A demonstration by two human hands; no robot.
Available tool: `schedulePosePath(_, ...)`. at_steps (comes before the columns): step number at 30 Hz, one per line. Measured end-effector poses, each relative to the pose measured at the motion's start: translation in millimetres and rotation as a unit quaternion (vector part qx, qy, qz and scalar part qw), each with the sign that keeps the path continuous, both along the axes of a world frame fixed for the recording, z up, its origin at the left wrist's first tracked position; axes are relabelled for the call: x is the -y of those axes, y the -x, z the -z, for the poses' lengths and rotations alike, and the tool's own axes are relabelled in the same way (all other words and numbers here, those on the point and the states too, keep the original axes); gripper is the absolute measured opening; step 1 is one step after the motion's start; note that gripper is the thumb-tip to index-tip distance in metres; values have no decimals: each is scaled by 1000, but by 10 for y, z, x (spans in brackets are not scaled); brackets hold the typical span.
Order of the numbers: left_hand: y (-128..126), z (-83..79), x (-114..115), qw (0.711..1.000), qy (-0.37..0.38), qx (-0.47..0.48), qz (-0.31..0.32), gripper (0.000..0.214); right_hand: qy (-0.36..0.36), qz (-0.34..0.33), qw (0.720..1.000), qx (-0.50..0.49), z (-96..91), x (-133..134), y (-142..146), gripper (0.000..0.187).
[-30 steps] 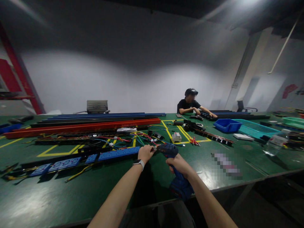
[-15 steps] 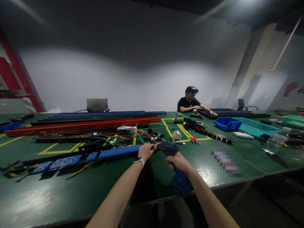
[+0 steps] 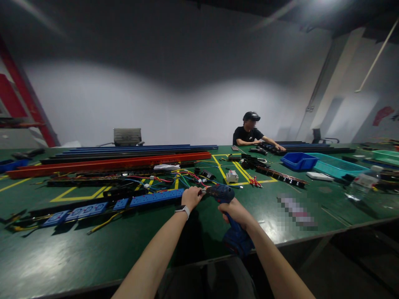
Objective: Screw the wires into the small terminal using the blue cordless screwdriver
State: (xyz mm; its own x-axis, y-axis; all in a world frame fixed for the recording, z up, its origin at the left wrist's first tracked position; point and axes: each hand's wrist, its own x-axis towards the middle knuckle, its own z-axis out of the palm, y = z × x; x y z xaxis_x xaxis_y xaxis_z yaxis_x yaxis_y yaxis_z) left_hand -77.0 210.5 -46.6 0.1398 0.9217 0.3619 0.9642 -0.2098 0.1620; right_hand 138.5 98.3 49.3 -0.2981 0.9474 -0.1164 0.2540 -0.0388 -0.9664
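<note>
My right hand [image 3: 235, 214] is wrapped round the grip of a blue cordless drill [image 3: 222, 193], its nose pointing left and its battery near the table's front edge. My left hand [image 3: 191, 197], with a watch on the wrist, is closed at the right end of a long strip of blue power sockets [image 3: 157, 198]. Its fingertips meet at the drill's tip; whatever is pinched there is hidden. Coloured wires [image 3: 183, 178] spread just behind the left hand. A white circuit breaker [image 3: 232, 177] stands on the table beyond the drill.
Orange [image 3: 109, 163] and dark rails lie along the back left. A blue bin [image 3: 299, 161], a teal basket [image 3: 339, 165] and a plastic bottle [image 3: 363, 185] stand on the right. A co-worker [image 3: 249, 132] sits across the green table [image 3: 249, 232], one arm stretched over dark rails.
</note>
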Motion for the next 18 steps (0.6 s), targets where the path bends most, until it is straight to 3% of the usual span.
schedulePosePath(18,11,33,-31,1000,-5,4,7,37,0,-3,1000,-5,24,-18,-17,7)
